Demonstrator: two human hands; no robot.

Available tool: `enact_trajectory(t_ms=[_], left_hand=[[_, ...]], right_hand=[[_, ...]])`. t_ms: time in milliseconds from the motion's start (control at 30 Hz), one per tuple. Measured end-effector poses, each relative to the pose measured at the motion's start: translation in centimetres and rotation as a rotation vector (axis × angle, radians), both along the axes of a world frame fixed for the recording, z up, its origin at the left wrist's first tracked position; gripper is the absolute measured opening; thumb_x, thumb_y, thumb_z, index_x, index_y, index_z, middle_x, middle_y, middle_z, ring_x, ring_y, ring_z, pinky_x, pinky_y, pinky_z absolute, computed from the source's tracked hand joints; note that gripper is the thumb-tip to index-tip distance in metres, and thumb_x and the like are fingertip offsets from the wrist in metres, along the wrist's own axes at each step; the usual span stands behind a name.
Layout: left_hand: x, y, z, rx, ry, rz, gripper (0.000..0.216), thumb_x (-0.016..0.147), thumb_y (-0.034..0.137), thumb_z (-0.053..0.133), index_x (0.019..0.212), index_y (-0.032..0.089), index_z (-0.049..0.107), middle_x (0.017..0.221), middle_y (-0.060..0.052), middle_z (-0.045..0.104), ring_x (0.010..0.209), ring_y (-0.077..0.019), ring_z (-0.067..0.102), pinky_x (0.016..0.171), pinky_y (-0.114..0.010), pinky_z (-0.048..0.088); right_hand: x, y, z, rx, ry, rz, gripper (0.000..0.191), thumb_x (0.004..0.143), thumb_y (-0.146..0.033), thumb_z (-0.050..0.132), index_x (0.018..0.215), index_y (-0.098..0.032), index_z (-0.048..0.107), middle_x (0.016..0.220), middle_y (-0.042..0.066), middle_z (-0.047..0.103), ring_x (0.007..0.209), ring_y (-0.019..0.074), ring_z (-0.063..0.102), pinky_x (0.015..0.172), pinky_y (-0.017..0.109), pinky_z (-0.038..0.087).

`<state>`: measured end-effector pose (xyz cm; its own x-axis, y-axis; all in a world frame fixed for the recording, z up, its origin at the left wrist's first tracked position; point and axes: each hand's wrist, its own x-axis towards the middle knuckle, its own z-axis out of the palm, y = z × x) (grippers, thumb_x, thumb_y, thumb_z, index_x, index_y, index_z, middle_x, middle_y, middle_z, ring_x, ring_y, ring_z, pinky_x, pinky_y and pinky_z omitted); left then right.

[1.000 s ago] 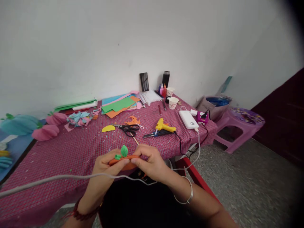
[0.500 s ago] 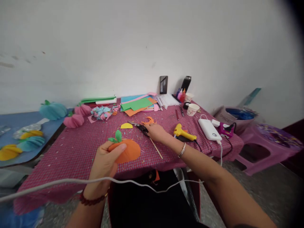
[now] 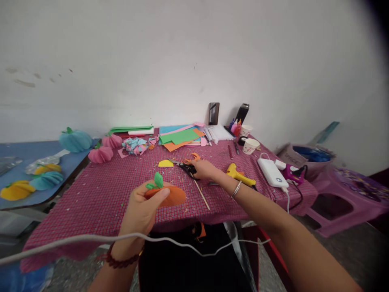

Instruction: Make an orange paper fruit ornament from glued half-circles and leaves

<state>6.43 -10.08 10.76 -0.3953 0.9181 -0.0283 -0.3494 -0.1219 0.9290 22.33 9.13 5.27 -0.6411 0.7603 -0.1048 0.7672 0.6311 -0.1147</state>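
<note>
My left hand (image 3: 142, 207) pinches a folded orange paper pumpkin (image 3: 173, 196) between thumb and fingers, above the table's front edge. Green paper leaves (image 3: 158, 179) stand up from its top. Farther forward, my right hand (image 3: 203, 168) has its fingers closed at the black handles of a pair of scissors (image 3: 186, 167), whose blades point left. Beside the blade tips lies a yellow paper half-circle (image 3: 165, 163). Orange paper scraps (image 3: 194, 157) sit just behind the scissors, and a thin wooden stick (image 3: 202, 194) runs from near the handles towards me.
A yellow glue gun (image 3: 240, 175), a white power bank (image 3: 272, 172) and paper cups (image 3: 251, 146) stand to the right. Coloured paper sheets (image 3: 179, 138) and scraps (image 3: 135, 146) lie at the back. Finished paper pumpkins (image 3: 75, 140) are at left. A white cable (image 3: 136, 235) crosses in front of me.
My right hand has closed in on the scissors' handles, which now show more plainly. The pumpkin in my left hand has tilted flatter. The whole view has shifted slightly.
</note>
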Motion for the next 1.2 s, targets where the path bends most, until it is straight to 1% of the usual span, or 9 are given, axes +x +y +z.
enact_trajectory(t_ms=[200,267,333,400,500,600,800,933,1200], left_hand=[[0.1,0.1,-0.3,-0.028,-0.020,0.059,0.017,0.050,0.017,0.082,0.065,0.018,0.074,0.063,0.001,0.073,0.059,-0.0119,0.065,0.062,-0.023,0.054],[0.1,0.1,-0.3,-0.021,-0.021,0.065,0.016,0.049,0.016,0.081,0.063,0.018,0.074,0.063,0.001,0.073,0.059,-0.0121,0.065,0.063,-0.024,0.054],[0.0,0.1,-0.3,-0.003,-0.017,0.077,0.016,0.049,0.015,0.080,0.062,0.018,0.073,0.064,0.001,0.073,0.060,-0.0119,0.065,0.063,-0.023,0.054],[-0.1,0.1,-0.2,0.005,-0.015,0.076,0.016,0.049,0.014,0.080,0.063,0.018,0.073,0.065,0.000,0.073,0.061,-0.0118,0.065,0.064,-0.023,0.054],[-0.1,0.2,-0.2,-0.008,-0.015,0.032,0.016,0.049,0.015,0.081,0.063,0.017,0.073,0.065,-0.001,0.072,0.059,-0.0125,0.065,0.062,-0.024,0.054],[0.0,0.2,-0.5,-0.031,0.008,-0.012,0.017,0.048,0.016,0.083,0.060,0.017,0.072,0.061,0.000,0.071,0.055,-0.0115,0.063,0.058,-0.022,0.053],[0.2,-0.1,-1.1,-0.058,0.135,-0.120,0.019,0.053,0.023,0.086,0.064,0.016,0.073,0.063,-0.001,0.072,0.057,-0.0148,0.067,0.059,-0.024,0.055],[0.1,-0.7,-1.0,-0.092,0.263,-0.234,0.013,0.061,0.019,0.083,0.073,0.017,0.076,0.075,-0.004,0.077,0.069,-0.0192,0.072,0.067,-0.027,0.058],[0.9,-0.4,-1.0,-0.051,0.271,-0.215,0.012,0.061,0.019,0.083,0.071,0.020,0.078,0.073,-0.003,0.077,0.067,-0.0182,0.071,0.066,-0.024,0.058]], right_hand=[[1.2,0.1,1.4,-0.070,0.163,0.065,0.045,0.088,-0.025,0.062,0.132,-0.020,0.055,0.112,0.013,0.070,0.100,0.0288,0.067,0.086,0.037,0.050],[2.6,-0.5,2.0,-0.098,0.256,0.087,0.053,0.090,-0.023,0.056,0.141,-0.018,0.044,0.119,0.014,0.068,0.103,0.0262,0.067,0.086,0.035,0.049],[4.5,-1.9,2.4,-0.134,0.352,0.116,0.068,0.091,-0.024,0.055,0.151,-0.014,0.024,0.132,0.017,0.059,0.111,0.0231,0.063,0.090,0.033,0.049],[6.8,-4.0,2.7,-0.200,0.465,0.167,0.092,0.084,-0.035,0.067,0.154,-0.016,0.010,0.146,0.018,0.045,0.122,0.0233,0.055,0.096,0.033,0.047],[9.6,-8.1,3.2,-0.497,0.835,0.269,0.098,0.075,-0.049,0.075,0.152,-0.023,0.020,0.153,0.015,0.034,0.134,0.0276,0.044,0.106,0.041,0.039],[10.6,-11.8,4.1,-0.577,0.871,0.236,0.086,0.068,-0.049,0.081,0.140,-0.022,0.041,0.140,0.012,0.049,0.128,0.0288,0.048,0.108,0.044,0.037],[9.7,-14.0,5.7,-0.386,0.732,0.236,0.073,0.063,-0.037,0.085,0.127,-0.020,0.055,0.123,0.009,0.061,0.113,0.0266,0.057,0.098,0.041,0.044],[9.7,-14.0,5.8,-0.367,0.702,0.269,0.070,0.065,-0.033,0.083,0.128,-0.020,0.055,0.121,0.008,0.063,0.110,0.0247,0.058,0.096,0.038,0.044],[9.6,-14.1,5.4,-0.314,0.726,0.296,0.070,0.067,-0.033,0.081,0.130,-0.019,0.055,0.122,0.006,0.063,0.110,0.0226,0.057,0.096,0.035,0.044]])
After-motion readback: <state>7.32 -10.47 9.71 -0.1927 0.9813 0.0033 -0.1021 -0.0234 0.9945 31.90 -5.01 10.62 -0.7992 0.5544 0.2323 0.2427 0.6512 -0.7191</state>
